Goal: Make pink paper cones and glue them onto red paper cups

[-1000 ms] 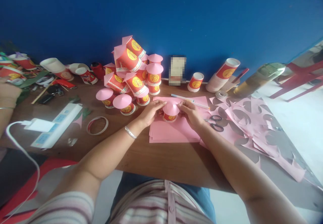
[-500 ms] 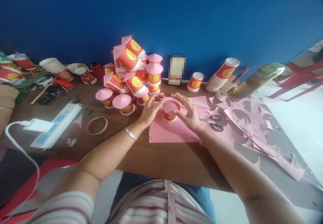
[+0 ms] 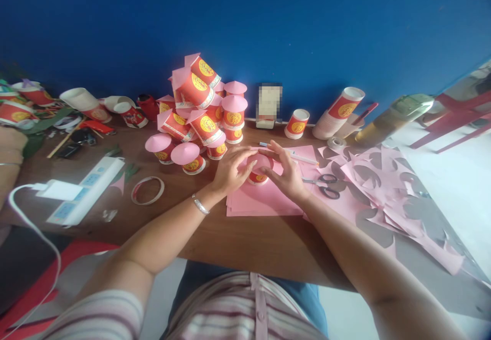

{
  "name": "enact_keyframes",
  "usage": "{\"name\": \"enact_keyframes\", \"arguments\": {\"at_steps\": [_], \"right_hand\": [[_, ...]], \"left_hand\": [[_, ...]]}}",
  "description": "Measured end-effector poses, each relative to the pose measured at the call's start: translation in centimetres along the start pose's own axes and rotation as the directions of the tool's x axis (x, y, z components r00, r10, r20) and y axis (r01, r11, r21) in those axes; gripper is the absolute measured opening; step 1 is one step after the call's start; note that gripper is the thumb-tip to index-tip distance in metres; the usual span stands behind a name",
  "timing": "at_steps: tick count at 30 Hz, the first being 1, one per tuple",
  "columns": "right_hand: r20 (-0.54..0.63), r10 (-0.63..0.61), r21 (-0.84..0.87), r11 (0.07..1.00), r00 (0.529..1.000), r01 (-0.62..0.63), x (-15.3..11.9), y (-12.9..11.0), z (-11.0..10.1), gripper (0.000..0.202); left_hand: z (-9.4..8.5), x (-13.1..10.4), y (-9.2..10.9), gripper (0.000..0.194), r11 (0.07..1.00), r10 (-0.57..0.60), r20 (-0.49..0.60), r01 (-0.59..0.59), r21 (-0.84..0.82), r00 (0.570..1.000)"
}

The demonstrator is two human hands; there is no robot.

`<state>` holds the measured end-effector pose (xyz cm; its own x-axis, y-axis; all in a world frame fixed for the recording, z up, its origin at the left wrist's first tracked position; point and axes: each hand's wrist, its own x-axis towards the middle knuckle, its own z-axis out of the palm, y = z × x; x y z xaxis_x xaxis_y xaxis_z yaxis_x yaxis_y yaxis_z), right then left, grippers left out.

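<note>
A red paper cup (image 3: 258, 179) with a yellow emblem stands on a stack of pink paper sheets (image 3: 264, 204). On top of the cup rests a shallow pink paper cone (image 3: 264, 161), partly hidden by fingers. From the left, my left hand (image 3: 231, 170) curves round the cone's edge. My right hand (image 3: 286, 174) curves round the opposite side, its thumb at the near rim. Both hands' fingertips nearly meet behind the cone. A pale pen-like stick (image 3: 307, 159) lies just beyond my right hand, and black-handled scissors (image 3: 329, 193) lie to its right.
A pile of cups with pink cone tops (image 3: 199, 89) stands at the back left. A ring of tape (image 3: 148, 190) and a power strip (image 3: 86, 191) lie left. Cut pink scraps (image 3: 383, 202), a stack of cups (image 3: 343, 110) and a bottle (image 3: 395, 120) are right.
My left hand has moved right and closed in on the pink cone, covering its left side. My right hand has shifted only slightly.
</note>
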<state>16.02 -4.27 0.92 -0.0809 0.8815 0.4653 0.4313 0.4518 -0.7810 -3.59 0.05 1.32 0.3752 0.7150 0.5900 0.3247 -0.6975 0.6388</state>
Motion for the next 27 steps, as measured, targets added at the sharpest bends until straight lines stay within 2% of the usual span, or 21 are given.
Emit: {"name": "enact_keyframes", "arguments": {"at_steps": [9,15,19,27], "right_hand": [[0.024,-0.048,-0.133,0.990,0.999,0.050,0.36,0.02,-0.33,0.072],[0.029,-0.067,-0.183,0.981,0.997,0.072,0.38,0.00,-0.35,0.069],[-0.021,-0.104,-0.199,0.975,0.994,0.098,0.14,0.03,-0.09,0.072],[-0.008,-0.106,-0.166,0.981,0.994,0.104,0.18,0.31,-0.08,0.069]], "left_hand": [[-0.16,0.08,-0.25,0.024,0.999,0.004,0.023,-0.005,0.053,1.000],[-0.11,0.17,-0.48,0.023,0.982,0.112,0.010,-0.112,0.151,0.994],[-0.07,0.14,-0.70,0.025,0.957,0.214,0.003,-0.210,0.202,0.977],[-0.17,0.12,-0.80,0.026,0.941,0.263,0.011,-0.259,0.218,0.965]]}}
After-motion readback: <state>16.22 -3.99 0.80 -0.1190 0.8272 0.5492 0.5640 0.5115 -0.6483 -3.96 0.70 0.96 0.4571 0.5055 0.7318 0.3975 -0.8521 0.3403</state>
